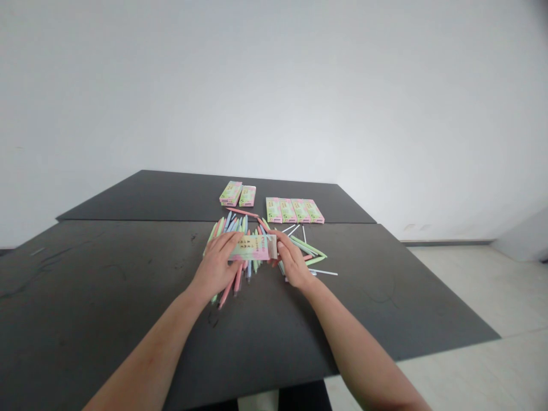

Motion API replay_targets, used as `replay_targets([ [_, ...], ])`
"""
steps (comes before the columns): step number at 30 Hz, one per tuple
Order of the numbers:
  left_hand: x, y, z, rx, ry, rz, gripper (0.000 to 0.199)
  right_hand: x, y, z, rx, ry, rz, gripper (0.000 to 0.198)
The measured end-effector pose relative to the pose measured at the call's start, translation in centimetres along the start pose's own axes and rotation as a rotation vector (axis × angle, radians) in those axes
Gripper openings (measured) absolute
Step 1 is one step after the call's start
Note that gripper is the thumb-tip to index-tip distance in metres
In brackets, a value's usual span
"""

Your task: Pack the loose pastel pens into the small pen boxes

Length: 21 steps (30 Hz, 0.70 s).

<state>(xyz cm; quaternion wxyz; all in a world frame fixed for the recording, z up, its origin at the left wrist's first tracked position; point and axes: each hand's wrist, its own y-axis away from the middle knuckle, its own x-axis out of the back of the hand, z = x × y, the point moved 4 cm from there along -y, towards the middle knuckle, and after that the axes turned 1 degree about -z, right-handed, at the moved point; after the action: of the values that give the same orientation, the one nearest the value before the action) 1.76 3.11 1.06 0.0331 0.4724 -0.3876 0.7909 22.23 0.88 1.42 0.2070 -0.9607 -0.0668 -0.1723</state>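
Note:
Between my two hands is a small pastel cardboard box [253, 248], printed green, yellow and pink, held sideways above a pile of pens. My left hand [216, 264] grips its left end, thumb below and fingers on top. At the right end, where a pale flap shows, my right hand [293, 262] has its fingers closed on the box. Beneath lie many slim pens [237, 279] in pink, green and blue, partly hidden by the box and my hands. More green pens [314, 246] and thin white sticks [323, 272] lie right of my right hand.
Several matching boxes [294, 211] lie in a row behind the pens. A further group of boxes [231, 193] sits to their left, some stacked. The dark table [107, 285] has a seam across it, and a white wall [274, 85] stands behind.

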Motion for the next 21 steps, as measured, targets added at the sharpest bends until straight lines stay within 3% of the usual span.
replay_targets([
  [6,0.3,-0.1,0.3,-0.01,0.012,0.015,0.056,-0.6,0.1,-0.1,-0.037,-0.141,-0.052,0.046],
  [21,0.3,-0.1,0.7,-0.045,0.023,0.021,0.058,-0.7,0.3,-1.2,-0.004,0.059,-0.039,0.049],
])
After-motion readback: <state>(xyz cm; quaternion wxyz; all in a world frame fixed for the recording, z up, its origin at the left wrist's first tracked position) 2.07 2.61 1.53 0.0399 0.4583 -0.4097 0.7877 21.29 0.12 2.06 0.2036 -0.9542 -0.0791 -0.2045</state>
